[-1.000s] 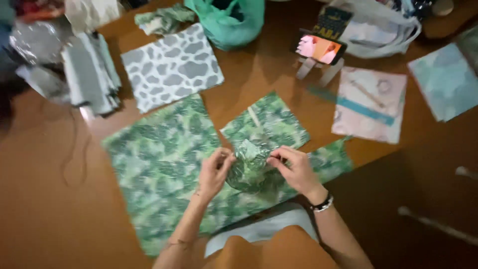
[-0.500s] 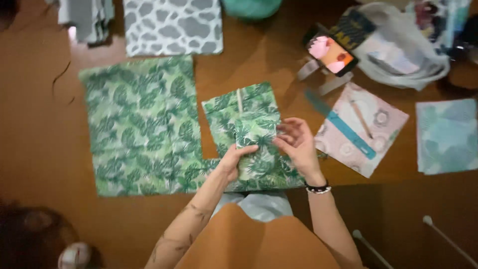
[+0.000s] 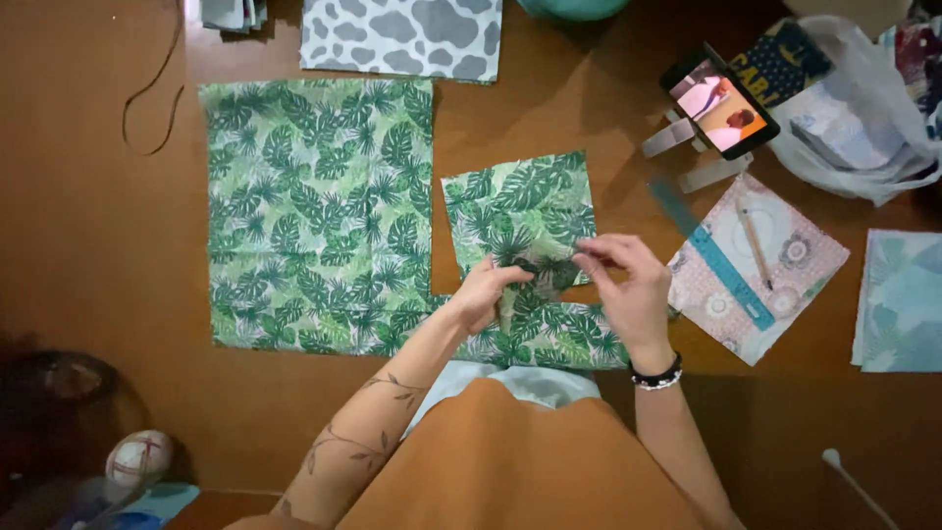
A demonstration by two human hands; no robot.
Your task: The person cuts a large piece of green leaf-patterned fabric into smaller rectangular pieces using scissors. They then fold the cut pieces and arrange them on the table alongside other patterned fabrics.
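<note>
Both hands meet over the small leaf-print cloth: the left hand pinches its near edge between thumb and fingers, and the right hand, with a dark bead bracelet at the wrist, grips a fold of the same piece just beside it, fingers closed on the fabric. That cloth lies on the brown table, partly over the corner of a large leaf-print sheet spread flat to its left. Beyond the sheet sits a grey-and-white blotched cloth. To the right of the small cloth lies a pale flowered square with a teal ruler and a pencil on it. Past those, a phone stands propped with its screen lit, next to a white plastic bag, and a light blue cloth rests at the far right.
</note>
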